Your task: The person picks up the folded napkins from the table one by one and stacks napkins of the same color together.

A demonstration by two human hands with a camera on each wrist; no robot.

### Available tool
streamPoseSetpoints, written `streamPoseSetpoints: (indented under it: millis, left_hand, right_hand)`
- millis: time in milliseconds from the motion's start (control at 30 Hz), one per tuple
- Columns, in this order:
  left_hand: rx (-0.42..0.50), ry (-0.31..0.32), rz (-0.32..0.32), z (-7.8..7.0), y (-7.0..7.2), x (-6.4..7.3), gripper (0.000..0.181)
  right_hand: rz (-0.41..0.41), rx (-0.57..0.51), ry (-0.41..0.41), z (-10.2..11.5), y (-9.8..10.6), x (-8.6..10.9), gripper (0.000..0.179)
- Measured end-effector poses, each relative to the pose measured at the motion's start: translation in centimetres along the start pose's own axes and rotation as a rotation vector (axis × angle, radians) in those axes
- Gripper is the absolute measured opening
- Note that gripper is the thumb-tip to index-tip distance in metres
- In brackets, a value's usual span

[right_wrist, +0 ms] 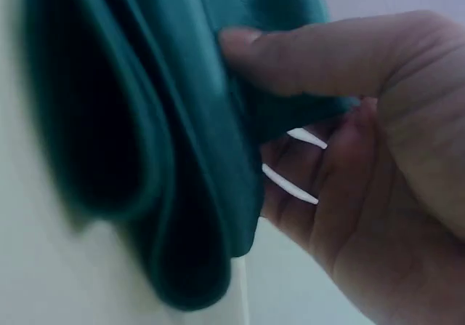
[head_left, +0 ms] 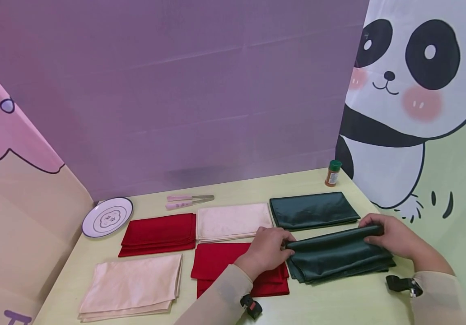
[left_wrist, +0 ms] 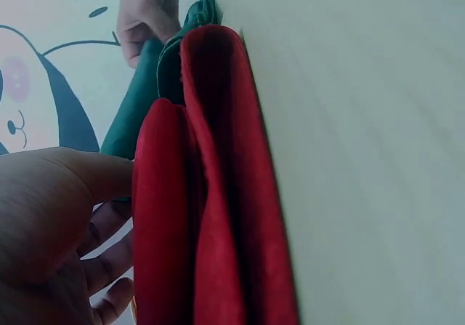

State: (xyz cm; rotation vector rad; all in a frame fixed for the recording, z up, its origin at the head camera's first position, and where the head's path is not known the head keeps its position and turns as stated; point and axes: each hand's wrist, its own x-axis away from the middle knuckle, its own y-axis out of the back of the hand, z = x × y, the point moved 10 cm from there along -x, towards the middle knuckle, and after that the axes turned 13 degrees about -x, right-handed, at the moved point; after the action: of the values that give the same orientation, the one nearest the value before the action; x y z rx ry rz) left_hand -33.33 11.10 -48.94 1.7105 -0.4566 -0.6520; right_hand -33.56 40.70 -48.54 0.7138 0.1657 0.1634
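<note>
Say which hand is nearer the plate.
Left. The left hand is right of the plate, at the left end of the nearer green cloth; the right hand is farther right, at the other end.

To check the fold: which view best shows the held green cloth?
Head view: it shows the green cloth nearly end to end. The right wrist view shows its folded end close up; the left wrist view, a part behind the red cloth.

Dark-rimmed plate (head_left: 107, 217), pink-handled tongs (head_left: 184, 204), green-capped jar (head_left: 332, 174)
</note>
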Motion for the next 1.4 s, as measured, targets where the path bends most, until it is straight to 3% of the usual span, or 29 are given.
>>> streamPoseSetpoints:
  millis: [167,500,800,1167,1400]
  left_hand:
    - [0.028,0.011,0.004,0.1,-0.1,0.0,0.031]
    - [0.126,0.052,0.039,0.2,-0.3,0.4,0.034]
    - [0.392,0.134,0.046,0.8,-0.3,0.8,0.032]
    - [0.574,0.174,0.005,1.3,0.0,0.4,0.034]
    - [0.663,0.211,-0.022,1.7,0.0,0.1,0.029]
  right_hand:
    - [0.046,0.017,-0.066,-1.2,0.0,0.3,0.029]
    - [-0.003,-0.015,-0.075,-2.6,0.6,0.7,0.016]
    - [-0.046,-0.102,-0.025,-1.6,1.0,0.6,0.016]
    - [-0.106,-0.176,-0.038,-0.9,1.3,0.4,0.037]
    - [-0.171,-0.303,-0.034,-0.8,1.7,0.2,0.042]
